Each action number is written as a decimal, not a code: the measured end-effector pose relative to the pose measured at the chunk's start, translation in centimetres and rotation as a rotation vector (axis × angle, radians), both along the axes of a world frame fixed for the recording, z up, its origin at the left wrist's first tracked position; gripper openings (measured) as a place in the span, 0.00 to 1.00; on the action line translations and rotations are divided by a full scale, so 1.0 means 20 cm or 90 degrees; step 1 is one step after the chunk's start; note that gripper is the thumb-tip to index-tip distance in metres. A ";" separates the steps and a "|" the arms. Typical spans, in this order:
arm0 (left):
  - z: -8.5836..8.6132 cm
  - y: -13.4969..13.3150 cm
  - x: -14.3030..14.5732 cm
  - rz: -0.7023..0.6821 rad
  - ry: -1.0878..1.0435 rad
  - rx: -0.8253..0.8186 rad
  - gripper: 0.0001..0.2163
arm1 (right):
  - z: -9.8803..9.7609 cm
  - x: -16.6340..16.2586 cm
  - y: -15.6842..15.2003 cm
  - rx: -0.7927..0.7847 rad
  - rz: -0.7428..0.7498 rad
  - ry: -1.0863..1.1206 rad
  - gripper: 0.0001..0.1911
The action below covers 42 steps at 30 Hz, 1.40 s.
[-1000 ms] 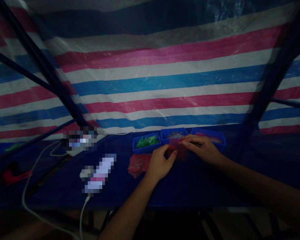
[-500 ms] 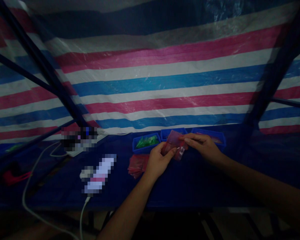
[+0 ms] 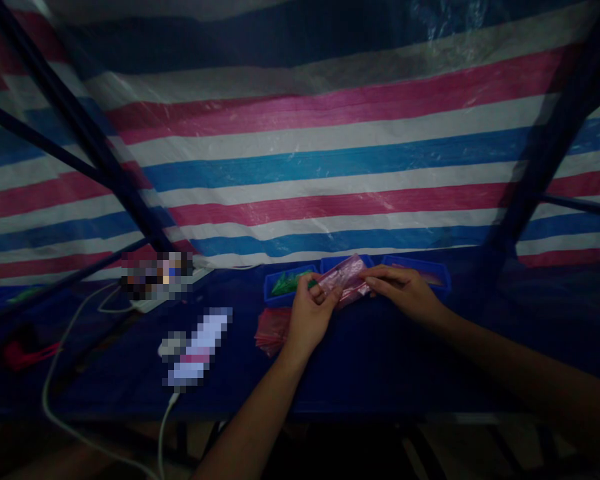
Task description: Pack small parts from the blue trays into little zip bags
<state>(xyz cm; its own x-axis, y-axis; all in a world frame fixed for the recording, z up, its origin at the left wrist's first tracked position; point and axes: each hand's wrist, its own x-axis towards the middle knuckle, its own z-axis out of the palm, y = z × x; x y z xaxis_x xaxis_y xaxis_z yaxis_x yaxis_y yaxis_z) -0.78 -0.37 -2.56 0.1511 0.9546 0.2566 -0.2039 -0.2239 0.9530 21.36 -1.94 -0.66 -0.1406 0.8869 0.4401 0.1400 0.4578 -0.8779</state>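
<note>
My left hand [image 3: 309, 313] and my right hand [image 3: 404, 291] both pinch a small pink see-through plastic bag [image 3: 344, 275], held tilted just above the dark blue table [image 3: 380, 360]. The left fingers close on its lower left end and the right fingers on its right side. Behind the hands stand three small blue trays: the left tray [image 3: 285, 285] holds green pieces, the middle tray [image 3: 336, 263] is mostly hidden by the bag, and the right tray [image 3: 430, 272] holds reddish pieces. A stack of red bags [image 3: 273, 330] lies left of my left wrist.
A striped pink, white and blue tarp [image 3: 300, 167] hangs behind the table. A blurred-out device [image 3: 200, 347] with a white cable [image 3: 55, 373] lies at left, beside a power strip [image 3: 155, 277]. Dark frame poles [image 3: 80, 127] cross on both sides.
Both hands lifted the pink bag off the table and turned it toward flat, long side across. My left hand shifted up and left toward the green tray.
</note>
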 end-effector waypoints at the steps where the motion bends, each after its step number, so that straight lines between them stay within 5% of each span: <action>1: 0.00 0.00 0.00 -0.005 0.002 -0.001 0.27 | -0.01 0.00 0.00 0.002 0.009 -0.001 0.14; 7: 0.03 0.02 -0.03 0.051 0.017 0.064 0.27 | -0.03 -0.01 0.01 -0.028 -0.014 0.008 0.18; 17: 0.31 0.18 -0.20 0.227 0.175 0.199 0.13 | -0.03 0.01 0.04 -0.019 -0.067 0.087 0.22; 24: 0.21 0.10 -0.04 0.032 0.242 0.148 0.14 | 0.00 0.02 0.06 0.000 -0.073 0.116 0.38; 27: 0.16 0.04 0.05 -0.125 0.272 0.118 0.17 | 0.03 0.09 0.10 -0.022 -0.083 0.088 0.35; 30: 0.15 0.01 0.06 -0.152 0.280 0.141 0.18 | 0.08 0.23 0.15 0.019 -0.148 0.073 0.30; 36: 0.24 -0.06 -0.16 0.007 0.515 0.327 0.12 | 0.19 0.52 0.18 0.101 -0.320 -0.091 0.30; 42: 0.25 -0.21 -0.44 0.079 0.709 0.333 0.14 | 0.21 0.58 0.17 0.191 -0.465 -0.298 0.20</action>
<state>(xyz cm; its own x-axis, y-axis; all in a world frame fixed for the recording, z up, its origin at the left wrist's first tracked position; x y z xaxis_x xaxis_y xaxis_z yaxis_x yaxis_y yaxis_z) -9.60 -4.57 2.49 0.4468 0.7994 0.4016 0.7106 -0.5898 0.3837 33.03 1.48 3.53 0.1886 0.6829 0.7058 0.7956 0.3150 -0.5174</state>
